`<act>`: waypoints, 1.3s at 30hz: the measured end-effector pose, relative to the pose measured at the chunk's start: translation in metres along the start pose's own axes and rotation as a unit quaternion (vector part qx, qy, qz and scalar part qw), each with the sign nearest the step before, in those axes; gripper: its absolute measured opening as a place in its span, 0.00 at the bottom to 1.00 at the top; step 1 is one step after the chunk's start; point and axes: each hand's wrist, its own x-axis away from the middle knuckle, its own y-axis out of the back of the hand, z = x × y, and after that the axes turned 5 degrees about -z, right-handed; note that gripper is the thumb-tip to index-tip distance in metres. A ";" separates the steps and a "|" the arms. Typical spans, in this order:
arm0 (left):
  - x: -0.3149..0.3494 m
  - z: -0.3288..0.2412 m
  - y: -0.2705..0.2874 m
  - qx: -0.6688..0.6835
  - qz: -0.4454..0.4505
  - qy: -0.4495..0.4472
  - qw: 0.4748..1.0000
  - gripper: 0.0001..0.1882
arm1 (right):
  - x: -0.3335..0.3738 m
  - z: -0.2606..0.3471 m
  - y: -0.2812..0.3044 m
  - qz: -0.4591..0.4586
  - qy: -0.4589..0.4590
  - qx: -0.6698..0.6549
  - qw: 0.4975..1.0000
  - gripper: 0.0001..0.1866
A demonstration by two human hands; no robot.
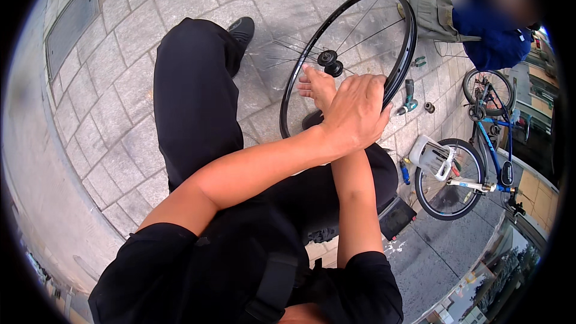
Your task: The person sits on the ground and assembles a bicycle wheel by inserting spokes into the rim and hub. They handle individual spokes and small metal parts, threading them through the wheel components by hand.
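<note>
A bicycle wheel (411,36) with a black rim and no tire stands tilted in front of me. Its black hub (329,63) sits among thin spokes, and several spokes (287,53) stick out past the rim on the left. My forearms cross, the left over the right. At the rim's near right side, my left hand (358,110) has its fingers closed around it, partly hiding that stretch of rim. Just below the hub, my right hand (319,88) is open, fingers apart, close to the spokes; the left hand and wrist cover part of it.
A cordless drill (408,99), pliers (419,61) and a small round part (429,107) lie on the paving to the right. Beyond are a white cut-open jug (429,155) with tools, a blue-handled tool (404,172) and a blue bicycle (489,144). A person (492,24) stands at the far right.
</note>
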 end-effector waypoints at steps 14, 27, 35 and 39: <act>-0.012 0.007 -0.001 0.028 0.003 -0.003 1.000 0.26 | -0.026 -0.052 -0.020 -0.081 0.091 0.081 0.989 0.13; -0.070 0.006 0.016 0.089 0.155 0.182 0.967 0.37 | 0.072 -0.087 -0.030 0.033 0.022 -0.305 0.951 0.12; 0.030 0.040 0.051 0.075 0.145 0.076 0.984 0.28 | 0.062 -0.096 -0.051 0.030 0.134 -0.412 0.901 0.11; 0.040 0.041 0.075 0.143 0.158 0.231 0.949 0.21 | 0.084 -0.051 -0.052 0.028 0.100 -0.458 0.883 0.09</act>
